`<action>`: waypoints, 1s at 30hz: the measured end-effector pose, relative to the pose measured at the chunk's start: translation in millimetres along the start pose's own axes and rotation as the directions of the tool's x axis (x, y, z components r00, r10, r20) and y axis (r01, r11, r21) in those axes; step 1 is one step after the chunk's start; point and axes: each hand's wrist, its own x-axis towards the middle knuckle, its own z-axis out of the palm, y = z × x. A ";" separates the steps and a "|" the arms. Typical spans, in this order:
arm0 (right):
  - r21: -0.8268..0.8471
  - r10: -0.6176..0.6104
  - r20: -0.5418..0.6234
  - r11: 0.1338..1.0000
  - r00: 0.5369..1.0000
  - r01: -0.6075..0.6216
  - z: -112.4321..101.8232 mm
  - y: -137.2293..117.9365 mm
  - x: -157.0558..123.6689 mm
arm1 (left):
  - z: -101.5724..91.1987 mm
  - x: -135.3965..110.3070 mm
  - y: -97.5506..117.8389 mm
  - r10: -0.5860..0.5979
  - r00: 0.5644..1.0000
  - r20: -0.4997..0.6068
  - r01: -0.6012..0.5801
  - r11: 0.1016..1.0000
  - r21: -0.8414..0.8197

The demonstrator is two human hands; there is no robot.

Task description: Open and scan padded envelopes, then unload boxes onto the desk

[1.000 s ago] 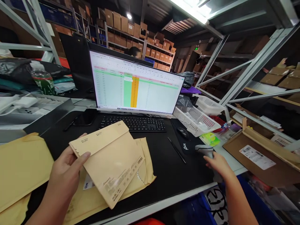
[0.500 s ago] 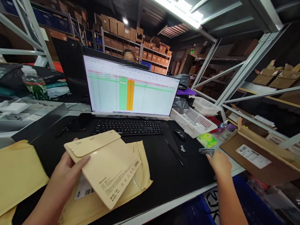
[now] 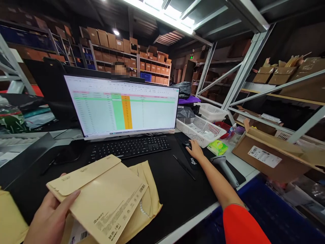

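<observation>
The table [image 3: 177, 198] is carrying a screen [image 3: 154, 112] that's showing a spreadsheet. In front of the screen, a yellow mailer [image 3: 151, 189] is lying beneath a flat packet [image 3: 101, 193], already sitting outside it, flap folded down; the left hand [image 3: 54, 213] is pinching its edge. Right of the screen, nearer me, a scanner [image 3: 225, 169] is lying unheld; the right hand [image 3: 196, 150] is resting curled over the mouse [image 3: 187, 144]. Whether anything's entered, I'm not managing to read.

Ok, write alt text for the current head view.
A left hand holds a flat tan package over a yellow envelope, while the right hand is on a black mouse. Ahead, a monitor shows a spreadsheet behind a keyboard.
</observation>
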 end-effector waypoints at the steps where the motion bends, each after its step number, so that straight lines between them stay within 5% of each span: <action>1: 0.015 0.014 -0.012 1.000 1.000 -0.013 4.4 3.3 0.4 | -0.3 0.6 1.0 -0.029 1.000 -0.003 0.029 1.000 0.004; 8: 0.097 -0.064 -0.053 0.993 0.997 0.069 21.3 21.7 2.0 | 8.5 -9.4 11.5 -0.207 0.976 -0.073 0.179 0.942 -0.285; 15: 0.145 -0.094 -0.062 0.984 0.994 0.102 30.8 32.8 1.3 | 6.9 -15.2 17.8 -0.098 0.990 -0.106 0.046 0.909 -0.415; 20: 0.146 -0.090 -0.045 0.985 0.995 0.096 34.2 37.7 0.7 | 5.6 -16.6 20.7 -0.126 0.987 -0.097 0.057 0.850 -0.524; 30: 0.106 -0.112 -0.041 0.988 0.993 0.116 43.6 50.6 4.9 | 9.2 -26.3 23.4 -0.030 0.998 -0.054 -0.001 0.869 -0.495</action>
